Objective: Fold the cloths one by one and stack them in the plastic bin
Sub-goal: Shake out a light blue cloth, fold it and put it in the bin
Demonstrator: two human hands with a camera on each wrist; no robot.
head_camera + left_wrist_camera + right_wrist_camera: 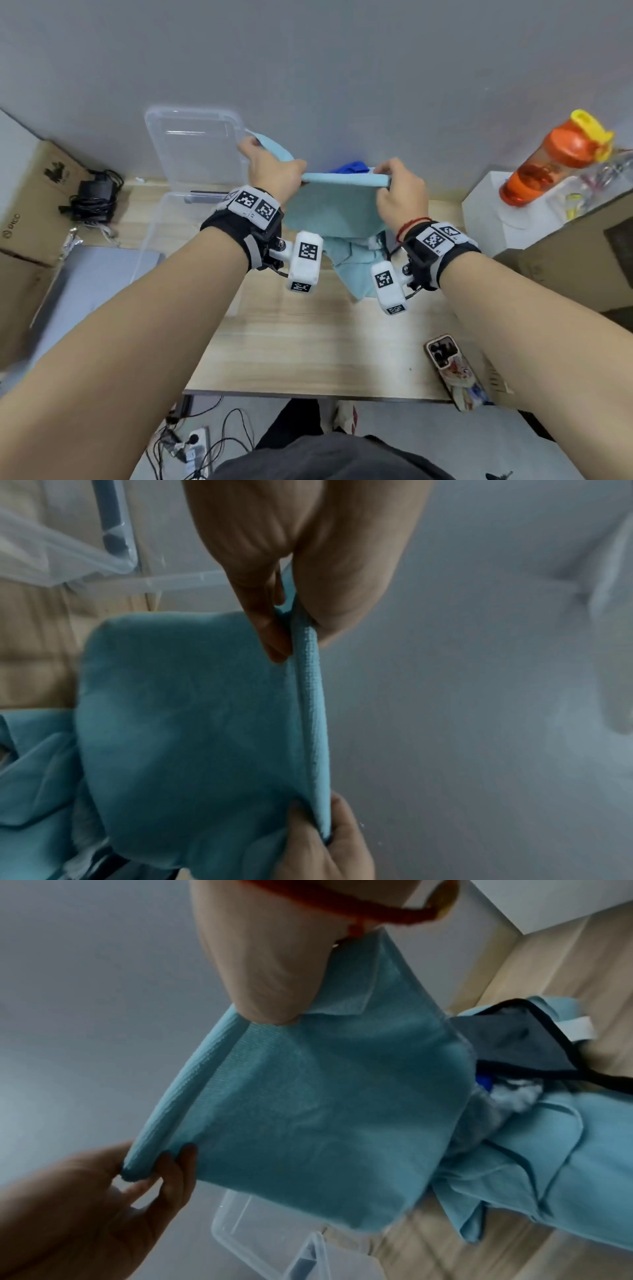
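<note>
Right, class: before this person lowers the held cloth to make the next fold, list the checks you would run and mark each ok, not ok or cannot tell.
1. Left hand pinches the light blue cloth at its top edge: ok.
2. Right hand grips the other end: ok.
3. Top edge taut and level between the hands: ok.
4. Bare table in front for laying it down: ok.
5. Plastic bin open and within reach, on the left: ok.
6. Lower corners aligned: cannot tell, they hang over the cloth pile.

Cloth pile [356,260] crowds table [308,349] centre; bin [161,219] left, phone [448,359] right; near edge bare
</note>
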